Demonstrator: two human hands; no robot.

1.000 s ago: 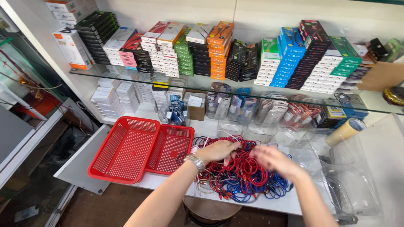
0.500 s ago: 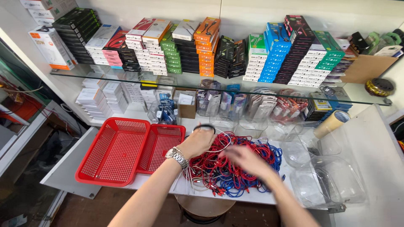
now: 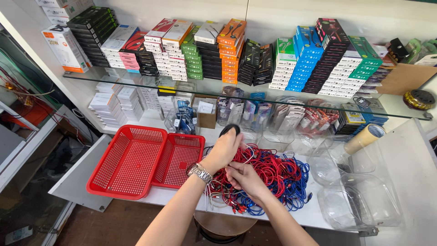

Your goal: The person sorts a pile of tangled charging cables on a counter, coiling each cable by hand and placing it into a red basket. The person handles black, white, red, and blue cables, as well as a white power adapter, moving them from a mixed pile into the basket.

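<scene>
The left hand (image 3: 226, 148) lifts a coiled black cable (image 3: 229, 130), fingers closed around it. The right hand (image 3: 243, 177) grips strands in the tangled red and blue cable pile (image 3: 277, 175) on the white bench (image 3: 314, 212), beside two red baskets (image 3: 132, 159).

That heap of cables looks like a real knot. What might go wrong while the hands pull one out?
The left hand lifts a black cable from the tangled red and blue cable pile, with the right hand on the heap. Pulling may tighten snags or drag neighbouring cables along. Some loops lie near the counter's front edge and might slide off. The clear plastic tubs nearby could get nudged.
</scene>
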